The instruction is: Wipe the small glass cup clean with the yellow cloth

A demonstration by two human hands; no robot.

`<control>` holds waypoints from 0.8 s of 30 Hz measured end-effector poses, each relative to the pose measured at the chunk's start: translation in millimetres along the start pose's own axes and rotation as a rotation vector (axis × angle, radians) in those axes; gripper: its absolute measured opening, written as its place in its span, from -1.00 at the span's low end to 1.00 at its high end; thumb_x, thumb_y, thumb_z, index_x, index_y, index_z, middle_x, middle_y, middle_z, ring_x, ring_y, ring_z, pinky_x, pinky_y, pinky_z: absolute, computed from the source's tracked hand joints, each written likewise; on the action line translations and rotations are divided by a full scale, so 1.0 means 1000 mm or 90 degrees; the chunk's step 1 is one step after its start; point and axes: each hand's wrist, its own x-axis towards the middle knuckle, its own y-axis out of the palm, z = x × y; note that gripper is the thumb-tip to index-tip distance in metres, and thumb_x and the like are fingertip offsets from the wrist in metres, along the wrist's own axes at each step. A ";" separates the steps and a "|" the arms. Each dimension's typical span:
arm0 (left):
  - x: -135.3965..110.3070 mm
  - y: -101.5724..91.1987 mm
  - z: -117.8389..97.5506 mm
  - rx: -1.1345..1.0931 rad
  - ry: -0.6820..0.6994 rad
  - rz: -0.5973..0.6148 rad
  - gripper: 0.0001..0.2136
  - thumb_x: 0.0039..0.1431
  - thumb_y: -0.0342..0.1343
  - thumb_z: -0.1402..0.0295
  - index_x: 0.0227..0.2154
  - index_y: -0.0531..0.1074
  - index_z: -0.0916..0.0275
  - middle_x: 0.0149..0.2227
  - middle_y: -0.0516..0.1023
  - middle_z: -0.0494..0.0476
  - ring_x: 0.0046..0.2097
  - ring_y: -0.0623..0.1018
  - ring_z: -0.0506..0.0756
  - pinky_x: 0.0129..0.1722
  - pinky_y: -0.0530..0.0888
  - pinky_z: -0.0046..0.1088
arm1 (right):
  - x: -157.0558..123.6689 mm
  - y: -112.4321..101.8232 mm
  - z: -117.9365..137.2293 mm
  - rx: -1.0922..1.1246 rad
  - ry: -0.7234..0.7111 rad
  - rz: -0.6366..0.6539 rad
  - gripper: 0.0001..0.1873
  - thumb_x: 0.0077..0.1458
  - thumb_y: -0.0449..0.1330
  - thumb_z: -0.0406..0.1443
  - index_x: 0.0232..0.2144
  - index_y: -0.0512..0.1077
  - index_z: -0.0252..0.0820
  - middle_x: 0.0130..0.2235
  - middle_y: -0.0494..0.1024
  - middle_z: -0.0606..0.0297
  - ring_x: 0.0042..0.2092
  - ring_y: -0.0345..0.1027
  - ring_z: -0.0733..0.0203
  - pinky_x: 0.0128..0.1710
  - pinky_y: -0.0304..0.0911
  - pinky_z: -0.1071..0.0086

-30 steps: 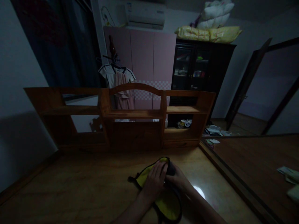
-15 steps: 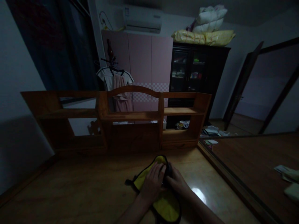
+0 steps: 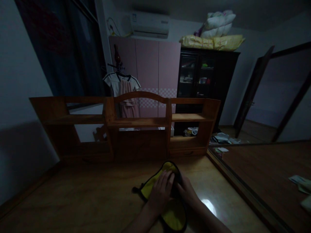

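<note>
A yellow cloth with a dark edge lies on the wooden desk top, near the front middle. My left hand rests flat on its upper part, fingers stretched toward the far end. My right hand sits just to the right, fingers closed on a dark fold of the cloth beside the left fingertips. Both forearms come in from the bottom edge. The room is dim.
A wooden shelf unit stands along the desk's back edge. Behind it are a pink wardrobe, a dark cabinet with bedding on top, and hanging clothes. Papers lie on the wooden surface at right.
Both hands stay on the cloth with only slight shifts of the fingers; the camera has moved a little.
</note>
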 end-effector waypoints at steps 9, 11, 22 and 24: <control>-0.001 0.012 -0.002 -0.007 -0.007 -0.055 -0.38 0.05 0.12 0.42 0.20 0.13 0.38 0.14 0.38 0.39 0.19 0.37 0.29 0.12 0.41 -0.14 | 0.007 0.004 0.006 0.151 0.083 -0.003 -0.58 0.03 0.18 -0.28 -0.01 0.41 -0.18 -0.03 0.55 0.14 0.01 0.40 -0.05 0.08 0.26 0.08; -0.001 0.013 -0.002 0.001 -0.005 -0.059 -0.40 0.06 0.10 0.44 0.19 0.15 0.38 0.13 0.39 0.38 0.18 0.38 0.29 0.10 0.42 -0.15 | 0.008 0.004 0.005 0.197 0.115 0.004 -0.56 -0.03 0.23 -0.27 -0.04 0.41 -0.20 -0.07 0.56 0.15 -0.03 0.42 -0.06 0.05 0.29 0.09; -0.003 0.016 -0.001 0.015 0.006 -0.026 -0.37 0.01 0.17 0.40 0.18 0.17 0.35 0.12 0.40 0.38 0.18 0.38 0.33 0.07 0.44 -0.10 | 0.010 0.004 0.010 0.239 0.119 0.045 -0.41 -0.21 0.35 -0.32 -0.04 0.35 -0.16 -0.09 0.55 0.17 -0.05 0.43 -0.04 -0.01 0.34 0.13; -0.004 0.019 -0.001 0.004 -0.018 -0.030 -0.36 -0.02 0.17 0.44 0.18 0.16 0.33 0.12 0.40 0.37 0.17 0.39 0.31 0.08 0.45 -0.12 | 0.009 0.004 0.008 0.239 0.111 0.056 -0.39 -0.18 0.36 -0.33 -0.02 0.33 -0.17 -0.08 0.54 0.16 -0.06 0.43 -0.03 -0.02 0.34 0.13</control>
